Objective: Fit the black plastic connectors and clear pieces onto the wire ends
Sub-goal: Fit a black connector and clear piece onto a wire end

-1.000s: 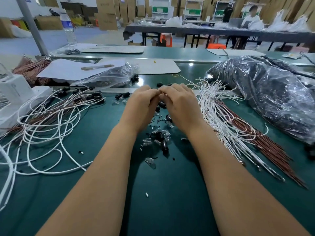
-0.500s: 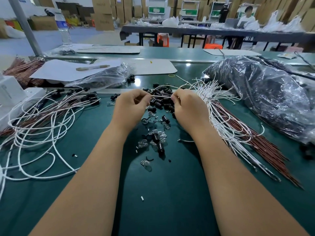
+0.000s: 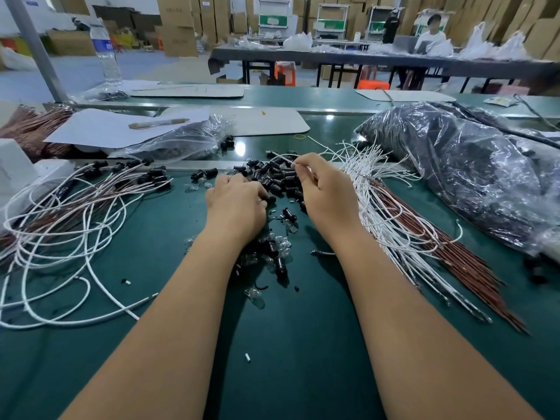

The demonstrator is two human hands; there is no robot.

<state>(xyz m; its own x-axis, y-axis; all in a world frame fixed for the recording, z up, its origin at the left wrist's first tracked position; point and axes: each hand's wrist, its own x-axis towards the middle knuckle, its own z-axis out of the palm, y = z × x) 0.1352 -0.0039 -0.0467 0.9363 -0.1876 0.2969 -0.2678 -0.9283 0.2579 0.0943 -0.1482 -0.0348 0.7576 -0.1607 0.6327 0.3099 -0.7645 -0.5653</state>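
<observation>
Now: right hand (image 3: 325, 194) raised over the green mat (image 3: 288, 344), thumb and fingers pinched on one white wire (image 3: 283, 159) whose free end points left above the pile of black connectors (image 3: 274, 177). Left hand (image 3: 236, 204) palm-down at the near edge of that pile, fingers curled into the connectors; whether anything is held, hidden. Clear pieces (image 3: 283, 244) scattered just below the left hand. Bundle of unfitted wires (image 3: 394, 225) lying right; fitted wires (image 3: 91, 201) looped left.
</observation>
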